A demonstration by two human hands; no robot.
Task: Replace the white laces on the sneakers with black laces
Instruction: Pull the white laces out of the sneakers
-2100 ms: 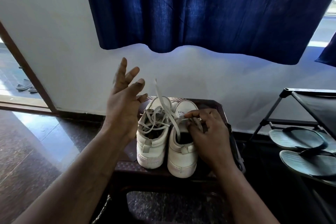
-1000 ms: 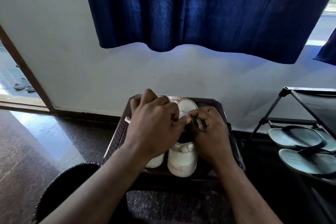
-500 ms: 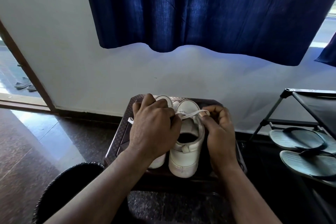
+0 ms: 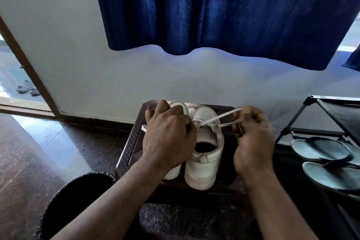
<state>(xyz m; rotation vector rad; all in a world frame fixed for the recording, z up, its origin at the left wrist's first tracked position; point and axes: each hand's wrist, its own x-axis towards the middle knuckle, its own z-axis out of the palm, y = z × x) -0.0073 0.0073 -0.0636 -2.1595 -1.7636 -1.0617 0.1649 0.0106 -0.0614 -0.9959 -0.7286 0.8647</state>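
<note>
Two white sneakers stand side by side, heels toward me, on a dark brown stool (image 4: 134, 142). The right sneaker (image 4: 204, 158) shows fully. My left hand (image 4: 167, 138) covers most of the left sneaker (image 4: 178, 104) and lies with curled fingers against the right sneaker's tongue. A white lace (image 4: 220, 117) runs taut from the right sneaker's front eyelets out to the right, where my right hand (image 4: 253, 138) pinches it. No black laces are in view.
The stool stands against a white wall under a blue curtain (image 4: 224, 9). A black shoe rack (image 4: 335, 115) with grey flip-flops (image 4: 321, 148) is at the right. A black round bin (image 4: 74, 197) sits at the lower left. An open doorway lies far left.
My left hand came down from the air onto the sneakers. My right hand has drawn the white lace out of the right sneaker and moved it off to the right.
</note>
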